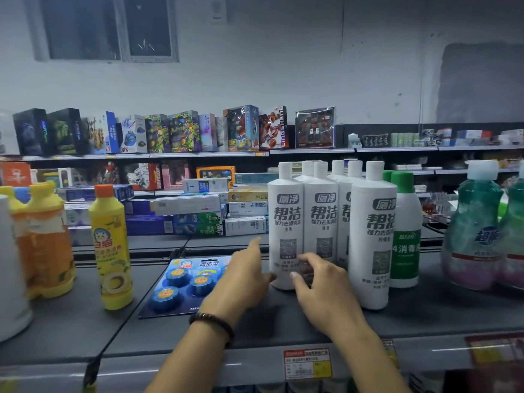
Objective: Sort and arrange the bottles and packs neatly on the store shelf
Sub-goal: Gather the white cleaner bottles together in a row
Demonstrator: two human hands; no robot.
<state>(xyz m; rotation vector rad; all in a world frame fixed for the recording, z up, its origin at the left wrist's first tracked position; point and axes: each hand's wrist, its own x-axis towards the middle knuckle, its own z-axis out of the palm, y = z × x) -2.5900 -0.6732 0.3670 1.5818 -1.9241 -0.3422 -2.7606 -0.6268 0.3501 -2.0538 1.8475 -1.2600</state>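
1. The left grip [246,276] is released: its fingers are straight, the forefinger points up, and the thumb reaches to the left side of the nearest white bottle [285,222]. A dark bead bracelet [212,324] circles that wrist.
2. The right grip [320,282] has bent fingers in front of the lower part of that bottle and of the second white bottle [321,222] beside it. It cannot be told whether it grasps either.
3. Both bottles stand upright on the grey shelf [85,321], part of a tight cluster of white-capped bottles.
4. A larger white bottle [371,236] stands in front on the right, close to the right wrist, with a green-capped bottle [405,231] just behind it.
5. Further right stand teal bottles [473,231].
6. A blue pack of round blocks [184,282] lies flat, partly under the left grip.
7. To the left stand a yellow bottle [112,248] and orange bottles [45,242].
8. Stacked cartons [198,211] lie behind.
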